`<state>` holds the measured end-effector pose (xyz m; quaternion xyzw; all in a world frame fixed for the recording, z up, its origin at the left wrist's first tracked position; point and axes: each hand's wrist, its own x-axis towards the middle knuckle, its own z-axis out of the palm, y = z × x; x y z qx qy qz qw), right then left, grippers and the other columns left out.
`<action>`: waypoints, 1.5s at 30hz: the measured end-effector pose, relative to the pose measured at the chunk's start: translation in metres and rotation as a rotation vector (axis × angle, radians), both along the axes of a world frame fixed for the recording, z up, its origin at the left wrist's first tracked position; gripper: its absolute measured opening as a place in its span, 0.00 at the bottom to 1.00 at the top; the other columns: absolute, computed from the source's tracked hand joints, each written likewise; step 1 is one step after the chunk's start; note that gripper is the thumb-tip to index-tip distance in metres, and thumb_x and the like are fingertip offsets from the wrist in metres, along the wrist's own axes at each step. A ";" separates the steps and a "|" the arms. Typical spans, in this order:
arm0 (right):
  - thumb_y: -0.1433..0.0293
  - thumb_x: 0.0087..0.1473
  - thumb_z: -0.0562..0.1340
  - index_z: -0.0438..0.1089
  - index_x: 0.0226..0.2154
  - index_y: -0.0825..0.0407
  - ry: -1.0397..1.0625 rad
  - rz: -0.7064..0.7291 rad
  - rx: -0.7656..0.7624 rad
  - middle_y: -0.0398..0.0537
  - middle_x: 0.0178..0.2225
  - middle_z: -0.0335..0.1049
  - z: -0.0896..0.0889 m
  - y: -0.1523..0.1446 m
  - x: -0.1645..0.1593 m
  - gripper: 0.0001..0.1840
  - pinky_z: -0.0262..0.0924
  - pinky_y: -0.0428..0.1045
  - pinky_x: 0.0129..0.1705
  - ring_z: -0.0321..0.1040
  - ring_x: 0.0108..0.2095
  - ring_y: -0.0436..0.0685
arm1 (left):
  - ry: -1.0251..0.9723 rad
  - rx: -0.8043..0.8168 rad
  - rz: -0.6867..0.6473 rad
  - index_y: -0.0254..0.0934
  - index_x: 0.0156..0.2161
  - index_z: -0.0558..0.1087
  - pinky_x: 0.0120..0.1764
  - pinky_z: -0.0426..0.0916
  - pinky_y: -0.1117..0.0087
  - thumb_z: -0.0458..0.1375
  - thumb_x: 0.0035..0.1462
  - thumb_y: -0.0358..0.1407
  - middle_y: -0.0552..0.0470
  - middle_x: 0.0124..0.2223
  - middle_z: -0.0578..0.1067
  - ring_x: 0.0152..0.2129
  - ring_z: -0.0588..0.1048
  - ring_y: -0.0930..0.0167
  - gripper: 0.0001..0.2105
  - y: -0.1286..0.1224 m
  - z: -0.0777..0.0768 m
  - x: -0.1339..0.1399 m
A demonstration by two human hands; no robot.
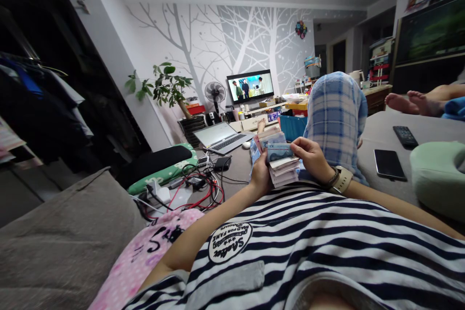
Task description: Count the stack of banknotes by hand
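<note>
A thick, folded stack of banknotes [283, 172] rests in my left hand [260, 173], whose fingers and thumb are closed round its left side. The notes fan out at the top, pinkish ones behind and a bluish banknote [278, 152] in front. My right hand [311, 156] pinches the right end of that bluish note between thumb and fingers. A pale watch and a dark bracelet sit on my right wrist. Both hands are above my lap, in front of the striped shirt [327, 223]. My raised knee in plaid trousers [332, 106] stands just beyond the right hand.
Left of my legs lie an open laptop [223, 138], a white mouse [246, 145] and tangled cables [207, 186]. To the right are a phone [390, 164], a remote [405, 136] and a green neck pillow [438, 169]. Another person's bare feet [410, 102] rest farther right.
</note>
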<state>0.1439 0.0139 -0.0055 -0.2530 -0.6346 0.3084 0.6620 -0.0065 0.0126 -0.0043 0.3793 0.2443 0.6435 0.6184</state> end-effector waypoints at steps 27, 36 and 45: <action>0.46 0.54 0.64 0.71 0.26 0.50 0.014 0.047 0.018 0.43 0.20 0.66 -0.001 0.000 0.001 0.24 0.51 0.49 0.25 0.56 0.22 0.51 | -0.024 -0.003 0.035 0.34 0.43 0.77 0.54 0.71 0.60 0.64 0.53 0.39 0.45 0.43 0.83 0.50 0.78 0.58 0.13 -0.001 0.001 0.000; 0.45 0.44 0.71 0.66 0.24 0.49 0.002 0.002 -0.006 0.40 0.21 0.62 -0.004 0.004 0.000 0.26 0.50 0.48 0.26 0.54 0.23 0.50 | -0.007 0.011 0.035 0.33 0.42 0.78 0.56 0.69 0.59 0.60 0.58 0.36 0.45 0.43 0.83 0.53 0.77 0.58 0.11 -0.004 0.002 0.000; 0.42 0.40 0.71 0.65 0.27 0.49 0.061 -0.061 -0.035 0.39 0.23 0.61 -0.003 0.009 -0.001 0.29 0.53 0.49 0.27 0.55 0.24 0.51 | 0.027 0.016 -0.010 0.32 0.36 0.79 0.56 0.70 0.53 0.67 0.45 0.34 0.43 0.38 0.83 0.52 0.77 0.52 0.11 -0.007 0.000 -0.001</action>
